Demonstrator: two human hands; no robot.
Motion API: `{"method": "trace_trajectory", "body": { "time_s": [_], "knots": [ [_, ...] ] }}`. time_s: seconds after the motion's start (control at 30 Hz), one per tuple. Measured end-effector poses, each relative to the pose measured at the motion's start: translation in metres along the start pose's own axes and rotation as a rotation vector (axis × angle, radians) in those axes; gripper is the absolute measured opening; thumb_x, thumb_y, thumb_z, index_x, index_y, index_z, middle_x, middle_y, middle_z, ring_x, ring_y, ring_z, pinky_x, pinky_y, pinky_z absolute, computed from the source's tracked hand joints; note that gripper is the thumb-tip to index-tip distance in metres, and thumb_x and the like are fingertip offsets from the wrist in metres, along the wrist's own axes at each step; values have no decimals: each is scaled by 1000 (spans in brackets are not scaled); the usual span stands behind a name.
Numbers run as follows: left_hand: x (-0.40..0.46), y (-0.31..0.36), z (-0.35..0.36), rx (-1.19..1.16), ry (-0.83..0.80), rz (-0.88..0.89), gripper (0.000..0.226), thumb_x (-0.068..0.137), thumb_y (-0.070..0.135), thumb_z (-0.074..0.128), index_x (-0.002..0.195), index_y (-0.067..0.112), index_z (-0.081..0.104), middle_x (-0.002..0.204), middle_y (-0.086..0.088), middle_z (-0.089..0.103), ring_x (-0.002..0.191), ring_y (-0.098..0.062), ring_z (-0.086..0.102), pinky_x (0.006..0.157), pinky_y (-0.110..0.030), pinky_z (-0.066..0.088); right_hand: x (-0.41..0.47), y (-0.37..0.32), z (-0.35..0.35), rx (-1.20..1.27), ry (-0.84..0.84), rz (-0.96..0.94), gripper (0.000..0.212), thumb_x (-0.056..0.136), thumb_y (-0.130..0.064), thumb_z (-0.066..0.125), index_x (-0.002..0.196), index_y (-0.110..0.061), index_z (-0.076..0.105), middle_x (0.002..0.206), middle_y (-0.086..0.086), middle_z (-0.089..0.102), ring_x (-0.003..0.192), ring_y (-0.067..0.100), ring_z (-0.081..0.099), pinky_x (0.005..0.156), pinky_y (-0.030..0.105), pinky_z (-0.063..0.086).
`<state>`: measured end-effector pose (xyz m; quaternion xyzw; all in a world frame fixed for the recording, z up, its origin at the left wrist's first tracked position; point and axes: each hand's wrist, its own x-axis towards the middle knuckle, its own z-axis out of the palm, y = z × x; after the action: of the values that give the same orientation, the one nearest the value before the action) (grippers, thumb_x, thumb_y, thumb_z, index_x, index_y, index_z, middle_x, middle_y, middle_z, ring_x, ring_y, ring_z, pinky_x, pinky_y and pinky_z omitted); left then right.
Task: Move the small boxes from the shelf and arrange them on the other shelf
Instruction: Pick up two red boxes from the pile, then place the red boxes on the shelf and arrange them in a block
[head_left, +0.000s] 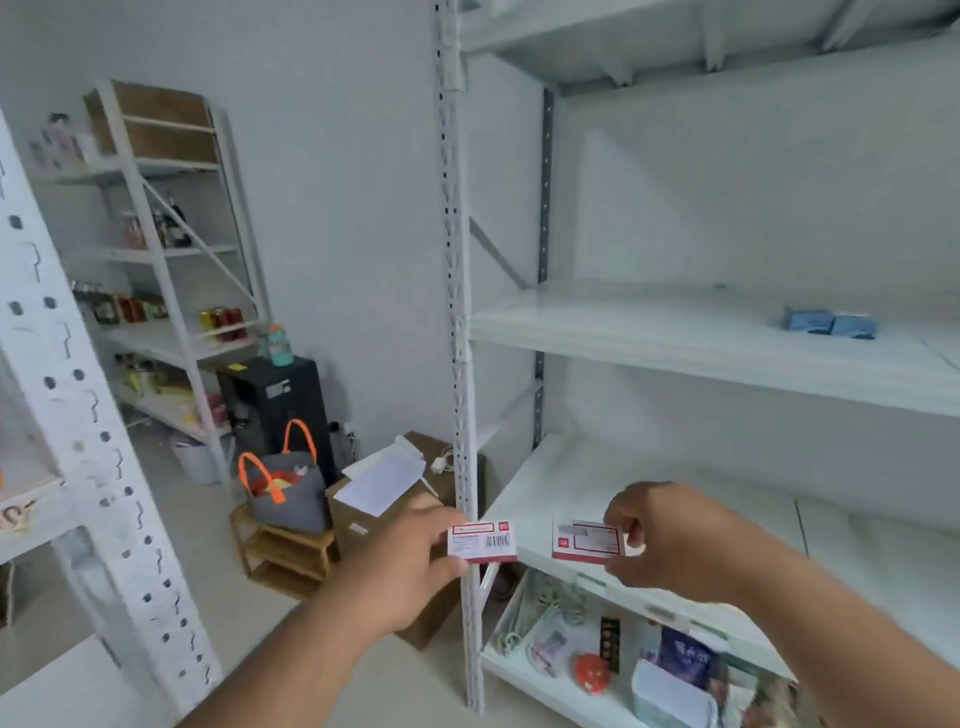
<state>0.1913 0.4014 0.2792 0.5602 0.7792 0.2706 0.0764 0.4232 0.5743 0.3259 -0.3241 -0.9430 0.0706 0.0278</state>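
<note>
Two hands reach out in front. One, the left hand (410, 558), pinches a small white and red box (482, 541) by its left end, right in front of the white shelf post (460, 312). On the other side, the right hand (670, 538) pinches a second small box (587, 540) by its right end, over the front edge of the low shelf (623, 483). Farther back, on the shelf above (675, 332), two small blue boxes (828, 323) sit side by side.
</note>
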Motion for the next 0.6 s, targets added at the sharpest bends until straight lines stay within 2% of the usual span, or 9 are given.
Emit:
{"method": "trace_trajectory", "body": {
  "time_s": [0.17,0.3,0.4,0.6],
  "knots": [
    [50,64,-13,0,37,71,38,88,31,68,126,35,60,107,22,52,97,1,57,86,-21,50,-4,49,-52,-37,79,22,30,77,-51,71,101,-35,65,89,-16,56,80,7,56,63,22,45],
    [82,103,-22,18,55,115,36,90,29,67,125,34,60,103,18,51,92,-2,58,88,-26,51,-7,77,-84,-49,136,54,30,77,-52,71,102,-35,67,91,-14,58,79,6,57,68,27,53],
    [107,120,-26,25,56,150,38,89,29,67,126,34,59,101,16,50,91,-4,58,88,-31,52,-2,93,-100,-56,168,79,30,77,-52,71,101,-34,67,89,-14,57,78,5,56,66,25,50],
    [158,130,-27,9,56,218,34,89,31,67,121,40,60,100,20,49,91,2,57,83,-23,51,21,113,-119,-39,211,129,32,75,-51,73,101,-33,68,88,-14,60,80,5,60,72,28,55]
  ]
}}
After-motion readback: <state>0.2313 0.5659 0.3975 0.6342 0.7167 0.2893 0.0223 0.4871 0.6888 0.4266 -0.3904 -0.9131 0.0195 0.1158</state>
